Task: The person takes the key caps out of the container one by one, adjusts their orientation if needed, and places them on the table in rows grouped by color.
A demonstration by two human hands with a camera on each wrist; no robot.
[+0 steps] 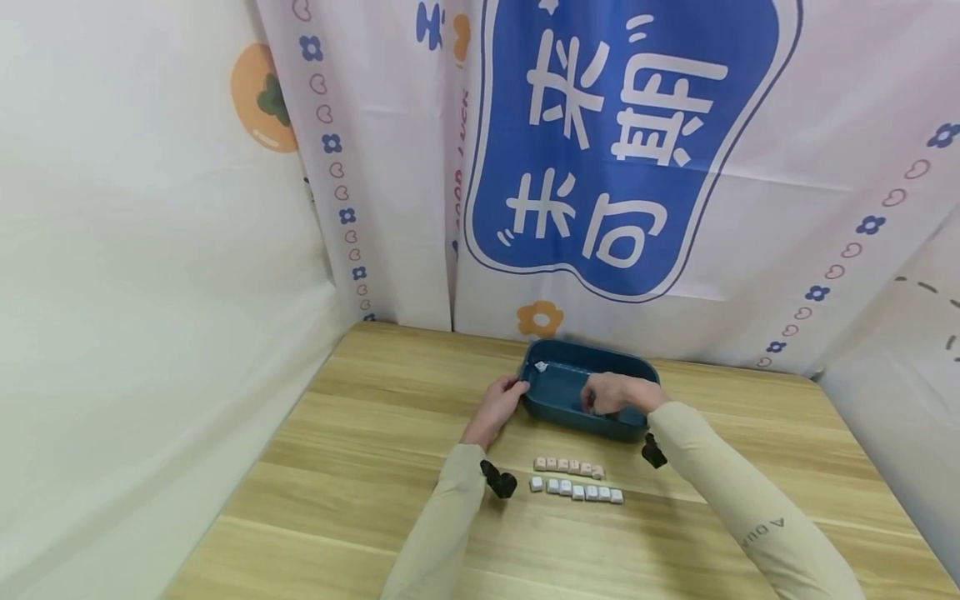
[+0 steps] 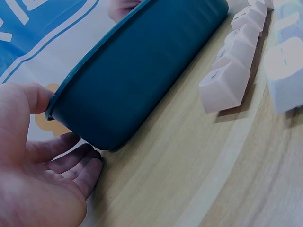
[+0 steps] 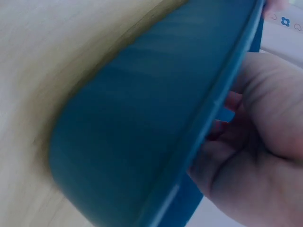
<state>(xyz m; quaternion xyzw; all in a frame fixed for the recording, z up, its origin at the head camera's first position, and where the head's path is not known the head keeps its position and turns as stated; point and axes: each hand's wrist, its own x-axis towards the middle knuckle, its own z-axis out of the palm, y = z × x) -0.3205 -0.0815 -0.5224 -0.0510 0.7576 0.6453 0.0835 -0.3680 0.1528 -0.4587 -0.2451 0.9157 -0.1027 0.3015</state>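
A dark teal plastic bin (image 1: 570, 423) stands near the back of the table. My left hand (image 1: 498, 405) holds its left end; in the left wrist view the thumb is at the rim and the fingers lie low against the end wall. My right hand (image 1: 609, 393) reaches over the near rim into the bin, fingers curled downward. Its fingertips are hidden, and I cannot tell whether they hold anything. Inside the bin's far left corner lies a small cluster of white keycaps (image 1: 542, 366).
In front of the bin sit two rows of keycaps on the wooden table (image 1: 360, 467): pale pink keycaps (image 1: 562, 465) behind, white keycaps (image 1: 578, 492) nearer. A printed cloth (image 1: 405, 250) hangs right behind the bin.
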